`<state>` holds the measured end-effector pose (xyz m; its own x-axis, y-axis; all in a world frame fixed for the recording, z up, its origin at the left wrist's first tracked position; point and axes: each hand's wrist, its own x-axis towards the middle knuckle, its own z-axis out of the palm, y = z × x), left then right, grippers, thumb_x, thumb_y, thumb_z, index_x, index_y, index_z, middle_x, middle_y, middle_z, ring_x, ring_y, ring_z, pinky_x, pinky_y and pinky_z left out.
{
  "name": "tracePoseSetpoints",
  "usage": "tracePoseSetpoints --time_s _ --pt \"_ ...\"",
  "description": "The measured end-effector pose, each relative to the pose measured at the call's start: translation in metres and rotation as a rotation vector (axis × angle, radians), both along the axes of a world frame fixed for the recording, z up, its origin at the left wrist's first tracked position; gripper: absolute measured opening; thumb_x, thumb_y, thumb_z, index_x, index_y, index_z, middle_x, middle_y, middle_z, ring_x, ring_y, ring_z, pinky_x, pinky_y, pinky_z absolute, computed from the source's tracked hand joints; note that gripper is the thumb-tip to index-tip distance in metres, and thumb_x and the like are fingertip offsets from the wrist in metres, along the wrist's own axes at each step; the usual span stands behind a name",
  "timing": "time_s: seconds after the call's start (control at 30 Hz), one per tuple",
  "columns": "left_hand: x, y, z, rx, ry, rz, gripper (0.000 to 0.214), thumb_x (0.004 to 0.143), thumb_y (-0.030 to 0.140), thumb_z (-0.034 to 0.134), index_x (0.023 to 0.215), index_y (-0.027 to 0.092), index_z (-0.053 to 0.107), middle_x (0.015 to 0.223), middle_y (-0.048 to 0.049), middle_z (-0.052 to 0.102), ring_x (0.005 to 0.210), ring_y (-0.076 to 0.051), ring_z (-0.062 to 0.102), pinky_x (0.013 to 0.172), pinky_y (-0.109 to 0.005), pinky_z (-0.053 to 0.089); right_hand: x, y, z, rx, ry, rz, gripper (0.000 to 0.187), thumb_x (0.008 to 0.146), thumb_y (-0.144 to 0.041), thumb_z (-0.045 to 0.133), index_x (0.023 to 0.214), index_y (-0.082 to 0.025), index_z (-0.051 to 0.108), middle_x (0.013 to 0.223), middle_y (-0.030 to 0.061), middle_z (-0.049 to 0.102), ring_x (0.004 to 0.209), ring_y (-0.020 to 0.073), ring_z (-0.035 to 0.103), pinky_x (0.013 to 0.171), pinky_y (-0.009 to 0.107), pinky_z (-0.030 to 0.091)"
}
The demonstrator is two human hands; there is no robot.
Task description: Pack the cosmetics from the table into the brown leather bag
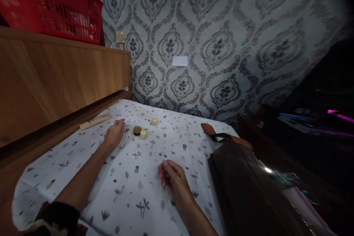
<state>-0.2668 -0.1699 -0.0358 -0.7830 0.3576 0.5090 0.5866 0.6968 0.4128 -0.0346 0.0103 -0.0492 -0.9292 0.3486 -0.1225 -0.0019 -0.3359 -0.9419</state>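
Observation:
My left hand [114, 132] is low over the white printed cloth [129, 188], its fingers drawn together. A tiny purple spot shows at its fingertips; I cannot make out what it is. Just right of that hand sit a small round dark pot with an olive top [137, 130] and a small round pale-yellow piece [143, 134], touching or nearly so. Another pale-yellow round piece [154, 121] lies a little farther back. My right hand [174, 179] hovers or rests nearer to me, fingers curled in loosely, with nothing seen in it.
A beige rolled or folded strip [95, 121] lies left on the cloth, beside a wooden drawer unit [63, 77] carrying a red basket [69, 11]. On the right is a dark brown bag [243, 188] with a tan strap [208, 129]. A patterned wall [193, 25] stands behind.

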Motion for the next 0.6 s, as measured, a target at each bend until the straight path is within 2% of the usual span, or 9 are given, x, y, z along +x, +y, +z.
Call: tracePoseSetpoints --time_s 0.1,0.17,0.23,0.37,0.5,0.6 --pt "-0.002 -0.004 0.006 0.192 0.0 0.044 0.033 0.095 0.034 0.035 0.115 0.018 0.055 0.114 -0.013 0.064 0.103 -0.027 0.062 0.092 -0.039 0.047 0.001 0.0 0.002 0.005 -0.002 0.011 0.052 0.064 -0.064 0.076 0.068 -0.014 0.063 0.053 -0.0003 0.057 0.04 0.0067 0.043 0.041 0.02 0.027" --pt "-0.004 -0.006 0.01 0.322 -0.026 0.052 0.031 0.094 0.037 0.035 0.11 0.019 0.055 0.094 -0.0076 0.065 0.087 -0.023 0.065 0.085 -0.036 0.05 0.002 -0.001 0.003 0.011 0.001 0.016 0.051 0.066 -0.063 0.076 0.069 -0.014 0.064 0.055 -0.0001 0.058 0.041 0.0068 0.043 0.042 0.02 0.028" --pt "-0.005 -0.004 0.014 0.44 -0.084 0.023 0.031 0.093 0.04 0.035 0.105 0.019 0.054 0.078 -0.0015 0.06 0.066 -0.017 0.062 0.07 -0.03 0.051 0.002 -0.001 0.003 0.013 0.003 0.025 0.05 0.067 -0.063 0.076 0.069 -0.014 0.064 0.055 -0.0001 0.058 0.041 0.0067 0.043 0.042 0.02 0.027" --pt "0.007 0.01 0.017 0.571 -0.318 -0.167 0.037 0.089 0.052 0.04 0.093 0.018 0.055 0.064 0.0037 0.052 0.041 -0.01 0.046 0.039 -0.021 0.037 0.0 -0.001 0.001 0.012 0.016 0.006 0.049 0.065 -0.06 0.079 0.076 -0.014 0.066 0.063 0.0004 0.061 0.044 0.0069 0.044 0.041 0.02 0.026" --pt "0.039 0.037 0.013 0.59 -0.576 -0.398 0.043 0.083 0.06 0.051 0.088 0.017 0.058 0.053 0.007 0.044 0.036 -0.007 0.038 0.033 -0.017 0.028 -0.001 -0.002 0.0 0.084 0.025 -0.075 0.056 0.065 -0.059 0.079 0.097 -0.015 0.068 0.058 -0.0024 0.059 0.048 0.0088 0.046 0.046 0.02 0.034" --pt "0.065 0.056 0.012 0.592 -0.716 -0.533 0.046 0.08 0.064 0.058 0.088 0.018 0.057 0.052 0.0086 0.042 0.034 -0.006 0.034 0.031 -0.016 0.025 -0.002 -0.001 0.0 0.154 0.025 -0.054 0.054 0.069 -0.06 0.076 0.095 -0.013 0.068 0.049 -0.0045 0.054 0.044 0.0081 0.042 0.046 0.02 0.033"
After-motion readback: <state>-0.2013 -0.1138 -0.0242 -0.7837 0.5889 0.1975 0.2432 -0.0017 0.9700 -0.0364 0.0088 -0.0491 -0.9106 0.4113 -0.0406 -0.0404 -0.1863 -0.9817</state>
